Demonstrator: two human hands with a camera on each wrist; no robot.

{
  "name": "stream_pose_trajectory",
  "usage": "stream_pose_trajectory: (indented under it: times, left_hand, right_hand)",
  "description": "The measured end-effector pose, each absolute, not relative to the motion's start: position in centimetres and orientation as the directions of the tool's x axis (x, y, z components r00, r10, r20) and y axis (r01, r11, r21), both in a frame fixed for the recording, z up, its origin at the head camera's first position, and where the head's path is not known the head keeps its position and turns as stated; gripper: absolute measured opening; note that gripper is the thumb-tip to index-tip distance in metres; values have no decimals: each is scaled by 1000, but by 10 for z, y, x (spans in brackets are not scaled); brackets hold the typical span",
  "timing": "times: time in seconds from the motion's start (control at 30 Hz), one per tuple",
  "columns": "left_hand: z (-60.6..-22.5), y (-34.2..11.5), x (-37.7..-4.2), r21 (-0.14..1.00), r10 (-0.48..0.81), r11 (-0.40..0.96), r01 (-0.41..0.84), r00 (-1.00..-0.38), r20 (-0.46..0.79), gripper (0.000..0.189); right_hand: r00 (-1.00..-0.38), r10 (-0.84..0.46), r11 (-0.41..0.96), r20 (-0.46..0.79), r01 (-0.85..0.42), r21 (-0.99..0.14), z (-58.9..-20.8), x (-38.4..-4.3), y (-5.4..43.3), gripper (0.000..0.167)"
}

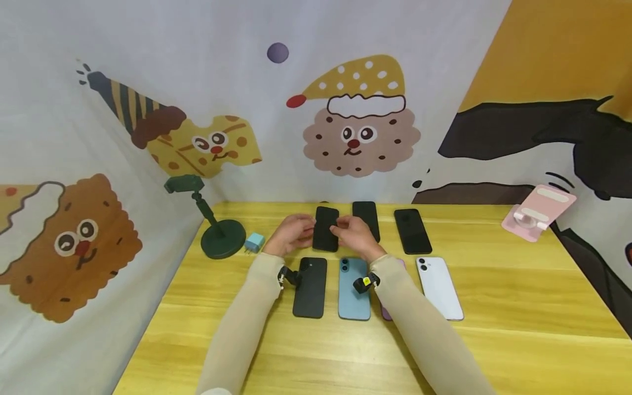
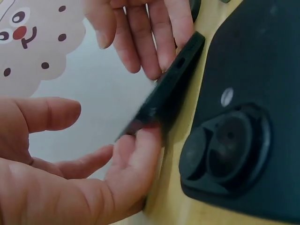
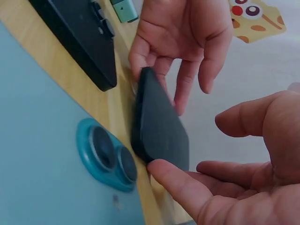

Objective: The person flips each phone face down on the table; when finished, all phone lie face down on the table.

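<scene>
A black smartphone (image 1: 326, 229) lies between my two hands near the back of the wooden table. My left hand (image 1: 293, 233) is at its left edge; the fingers touch the edge of the phone (image 2: 164, 89) while the thumb stands off it. At the right edge is my right hand (image 1: 355, 233), a fingertip against the corner of the phone (image 3: 159, 122) and the thumb apart. Nearer me lie a dark phone (image 1: 310, 291) and a teal phone (image 1: 350, 307), both camera side up. Another black phone (image 1: 365, 214) is partly hidden behind my right hand.
Farther right are a third black phone (image 1: 412, 231) and a white phone (image 1: 439, 288). My right sleeve covers most of a purple phone (image 1: 387, 315). A light-blue charger plug (image 1: 255, 242) and a green phone stand (image 1: 224, 241) are left; a pink stand (image 1: 548, 211) is far right.
</scene>
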State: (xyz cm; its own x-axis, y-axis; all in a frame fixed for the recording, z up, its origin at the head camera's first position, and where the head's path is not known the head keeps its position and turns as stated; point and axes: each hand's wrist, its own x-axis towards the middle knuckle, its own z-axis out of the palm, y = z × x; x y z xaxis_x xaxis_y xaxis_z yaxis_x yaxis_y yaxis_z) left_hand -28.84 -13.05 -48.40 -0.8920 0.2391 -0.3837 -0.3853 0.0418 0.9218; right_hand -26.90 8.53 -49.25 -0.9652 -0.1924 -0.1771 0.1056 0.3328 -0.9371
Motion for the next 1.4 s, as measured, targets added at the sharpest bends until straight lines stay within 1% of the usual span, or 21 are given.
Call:
stream_pose_trajectory:
  times: [0.1, 0.23, 0.43, 0.57, 0.67, 0.83, 1.13, 1.27, 1.4]
  left_hand:
    - [-486, -131, -287, 924, 250, 32, -380, -892, -376, 56]
    - [-488, -134, -285, 934, 262, 2, -357, -901, -345, 53]
    - [-495, -137, -285, 939, 317, -83, -334, -902, -293, 60]
    - [-496, -139, -286, 925, 361, -163, -343, -893, -268, 60]
    - [-493, -139, -283, 909, 402, -190, -371, -874, -273, 60]
    - [-491, -136, -280, 910, 436, -132, -392, -848, -302, 60]
    - [-495, -132, -278, 924, 458, -31, -381, -827, -326, 57]
    - [-497, -129, -277, 933, 459, 18, -359, -826, -326, 54]
    - [-497, -126, -277, 942, 465, 37, -334, -828, -312, 52]
  right_hand:
    - [-962, -204, 358, -179, 97, -929, -494, -268, 83, 60]
    - [-962, -205, 345, -182, 103, -933, -495, -268, 80, 60]
    - [-969, -180, 321, -169, 105, -941, -495, -270, 76, 57]
    - [-966, -184, 245, -184, 136, -960, -496, -272, 72, 56]
    - [-959, -191, 178, -209, 175, -968, -494, -272, 70, 55]
    - [-955, -202, 132, -217, 193, -972, -489, -270, 71, 58]
    - [-950, -218, 54, -225, 219, -974, -492, -267, 74, 58]
    - [-956, -186, 55, -227, 220, -974, -495, -266, 75, 61]
    - [-964, -146, 46, -222, 218, -975, -495, -267, 76, 59]
